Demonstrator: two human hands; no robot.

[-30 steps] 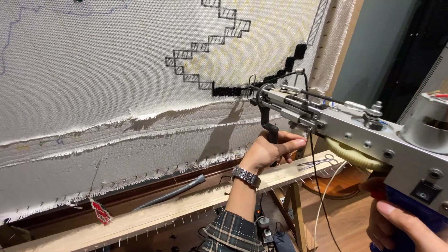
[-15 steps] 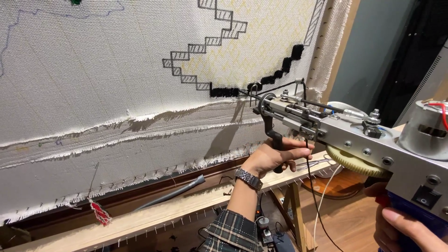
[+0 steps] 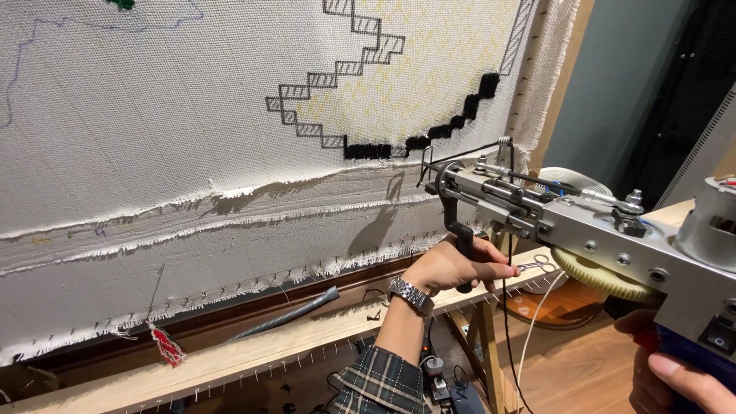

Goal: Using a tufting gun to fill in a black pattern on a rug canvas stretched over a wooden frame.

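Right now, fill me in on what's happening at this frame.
A person is holding a tufting gun up to a stretched white backing cloth. The left hand grips the gun's black front handle, with a metal wristwatch on that wrist; the right hand holds the blue rear grip. The needle end sits close to a stepped black tufted line along the drawn pattern. The cloth is pinned on a wooden frame.
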